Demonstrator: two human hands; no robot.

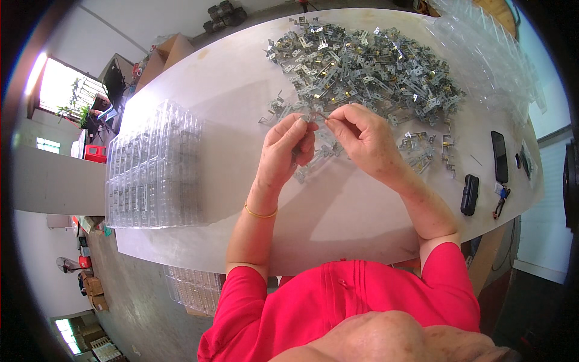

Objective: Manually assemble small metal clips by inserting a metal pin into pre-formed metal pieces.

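The table (338,205) carries everything in front of you, and the biggest thing on it is the heap of small metal brackets (362,66) spread across its far half, with a few strays trailing down toward your hands. To your left sits a stack of clear plastic trays (154,169); more clear trays (488,48) lie along the far right edge. By your right elbow are a dark phone (499,155) and a small black case (469,194), well apart from the work.

Your left hand (283,151) is closed around one small bracket (310,116), pinched at the fingertips. Your right hand (362,136) is closed too, thumb and forefinger nipping something thin at the bracket's end — too small to tell what. The two hands meet just above the table, near the heap's near edge, over a few loose pieces.

Judging by its look, that bracket is stamped sheet metal — light, stiff, and likely slick, with thin edges that may bite. Hold it by the flat faces, not the edges, and keep the pinch firm, since a piece this small would slip easily and vanish among the loose ones below.
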